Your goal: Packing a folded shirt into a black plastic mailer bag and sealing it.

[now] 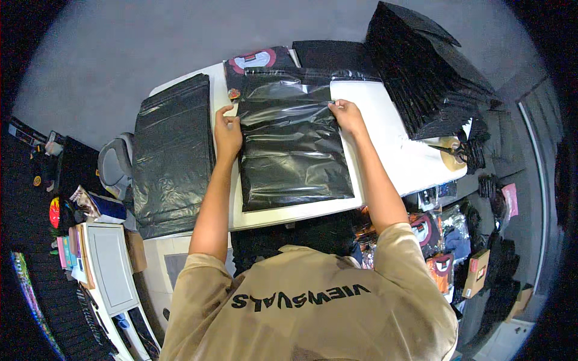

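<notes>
A glossy black plastic mailing bag (295,153) lies flat on the white table (400,135) in front of me, its upper part folded or creased across. My left hand (228,133) is at the bag's upper left edge, thumb and fingers closed in a pinch on it. On the opposite edge my right hand (347,115) pinches the bag's upper right corner area. Just beyond the bag lies a dark folded T-shirt (233,73) with a red and pale print, partly covered by the bag. A small colourful sticker-like piece (234,94) sits near my left fingertips.
A stack of black plastic bags (174,150) covers the table's left side. Black sheets or bags (415,72) are piled high at the far right. Scissors (453,148) lie by a tan roll (450,159). Below right are packed garments (424,231); a white cabinet (111,265) stands lower left.
</notes>
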`<move>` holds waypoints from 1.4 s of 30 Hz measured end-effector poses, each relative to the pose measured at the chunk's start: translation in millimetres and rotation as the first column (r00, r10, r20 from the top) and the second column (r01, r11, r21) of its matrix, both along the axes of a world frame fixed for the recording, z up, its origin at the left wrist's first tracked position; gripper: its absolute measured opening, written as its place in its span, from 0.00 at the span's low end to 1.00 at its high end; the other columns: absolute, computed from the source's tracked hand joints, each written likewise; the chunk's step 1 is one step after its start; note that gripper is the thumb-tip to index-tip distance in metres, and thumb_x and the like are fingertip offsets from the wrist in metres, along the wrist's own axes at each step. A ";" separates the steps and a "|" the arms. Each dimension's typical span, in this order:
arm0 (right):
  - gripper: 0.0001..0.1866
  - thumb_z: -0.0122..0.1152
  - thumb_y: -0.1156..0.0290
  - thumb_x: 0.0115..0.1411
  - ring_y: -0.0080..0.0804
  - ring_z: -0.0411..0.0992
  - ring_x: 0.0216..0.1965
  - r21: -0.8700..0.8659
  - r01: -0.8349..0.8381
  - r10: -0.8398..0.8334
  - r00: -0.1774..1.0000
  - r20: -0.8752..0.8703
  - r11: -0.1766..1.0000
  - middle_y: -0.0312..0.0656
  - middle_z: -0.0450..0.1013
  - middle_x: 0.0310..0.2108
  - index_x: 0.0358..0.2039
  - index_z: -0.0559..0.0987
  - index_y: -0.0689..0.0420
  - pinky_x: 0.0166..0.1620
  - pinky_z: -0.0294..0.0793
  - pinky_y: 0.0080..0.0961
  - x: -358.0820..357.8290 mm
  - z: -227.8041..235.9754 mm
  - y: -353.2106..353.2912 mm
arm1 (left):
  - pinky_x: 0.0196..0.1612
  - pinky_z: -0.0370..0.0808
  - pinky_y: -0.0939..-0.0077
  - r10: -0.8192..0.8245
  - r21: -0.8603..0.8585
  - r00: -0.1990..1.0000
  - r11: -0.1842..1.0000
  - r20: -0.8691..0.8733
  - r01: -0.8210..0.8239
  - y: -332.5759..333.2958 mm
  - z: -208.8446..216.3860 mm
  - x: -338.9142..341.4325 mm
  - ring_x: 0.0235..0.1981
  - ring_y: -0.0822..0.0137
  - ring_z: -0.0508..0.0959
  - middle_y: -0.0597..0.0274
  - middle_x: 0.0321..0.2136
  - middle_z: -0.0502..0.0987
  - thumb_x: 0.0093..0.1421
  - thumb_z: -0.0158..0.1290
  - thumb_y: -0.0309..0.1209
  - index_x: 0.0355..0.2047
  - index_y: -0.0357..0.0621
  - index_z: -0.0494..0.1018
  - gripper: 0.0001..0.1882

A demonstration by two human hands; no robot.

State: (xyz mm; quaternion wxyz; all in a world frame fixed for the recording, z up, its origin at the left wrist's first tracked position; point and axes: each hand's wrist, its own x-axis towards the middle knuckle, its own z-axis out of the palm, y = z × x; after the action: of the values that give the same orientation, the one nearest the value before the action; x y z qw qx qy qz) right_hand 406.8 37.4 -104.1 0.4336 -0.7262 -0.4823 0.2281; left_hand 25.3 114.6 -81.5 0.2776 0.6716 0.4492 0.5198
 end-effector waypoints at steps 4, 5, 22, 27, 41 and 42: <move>0.30 0.68 0.39 0.63 0.39 0.82 0.31 0.005 -0.036 0.036 0.999 0.007 0.999 0.49 0.84 0.28 0.29 0.84 0.58 0.40 0.78 0.37 -13.1 9.2 5.9 | 0.42 0.77 0.68 0.035 -0.138 0.999 0.990 0.017 -0.032 -5.9 4.6 -4.2 0.35 0.68 0.81 0.58 0.33 0.84 0.67 0.63 0.28 0.62 0.46 0.68 0.25; 0.30 0.68 0.39 0.63 0.39 0.82 0.31 0.003 -0.034 0.034 0.999 0.007 0.999 0.49 0.84 0.28 0.29 0.84 0.58 0.40 0.78 0.37 -11.9 15.5 9.8 | 0.42 0.77 0.68 0.000 -0.294 0.995 0.955 0.099 0.029 -2.0 9.0 -0.5 0.36 0.67 0.82 0.55 0.34 0.84 0.66 0.64 0.28 0.63 0.46 0.66 0.28; 0.10 0.73 0.76 0.62 0.15 0.70 0.29 0.477 0.088 0.231 0.790 -0.568 0.875 0.29 0.78 0.28 0.35 0.77 0.53 0.33 0.66 0.18 -15.8 79.2 69.5 | 0.45 0.76 0.76 -0.026 -0.140 0.913 0.986 0.406 0.091 83.8 62.2 22.4 0.38 0.72 0.81 0.60 0.34 0.84 0.63 0.65 0.20 0.60 0.42 0.68 0.27; 0.15 0.78 0.71 0.59 0.22 0.76 0.31 0.372 0.159 -0.020 0.936 -0.350 0.914 0.36 0.81 0.30 0.41 0.79 0.58 0.37 0.76 0.24 9.3 43.0 96.7 | 0.44 0.77 0.75 0.052 -0.163 0.953 0.987 0.299 -0.003 107.6 27.9 24.4 0.38 0.72 0.82 0.58 0.37 0.85 0.63 0.64 0.23 0.59 0.41 0.68 0.25; 0.22 0.68 0.51 0.68 0.33 0.82 0.27 -0.213 0.017 -0.036 0.996 -0.084 0.977 0.46 0.83 0.24 0.35 0.86 0.62 0.36 0.79 0.31 -50.1 67.9 -133.4 | 0.41 0.81 0.65 -0.044 -0.419 0.967 0.905 -0.251 -0.067 -121.9 57.7 -40.9 0.36 0.65 0.83 0.56 0.38 0.83 0.66 0.64 0.28 0.67 0.51 0.66 0.31; 0.25 0.66 0.47 0.68 0.36 0.82 0.25 -0.186 0.043 -0.040 0.999 0.020 0.982 0.45 0.82 0.22 0.33 0.87 0.61 0.36 0.79 0.33 -55.2 71.2 -133.9 | 0.42 0.81 0.61 -0.038 -0.377 0.955 0.923 -0.295 -0.080 -130.5 62.9 -37.7 0.33 0.57 0.85 0.51 0.34 0.83 0.67 0.61 0.28 0.66 0.48 0.66 0.28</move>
State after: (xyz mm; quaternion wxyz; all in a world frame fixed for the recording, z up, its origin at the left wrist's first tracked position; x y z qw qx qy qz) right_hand 351.6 -96.4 -32.8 0.3642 -0.7754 -0.4472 0.2573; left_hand -12.4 -15.9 -18.6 0.3276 0.6695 0.5861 0.3178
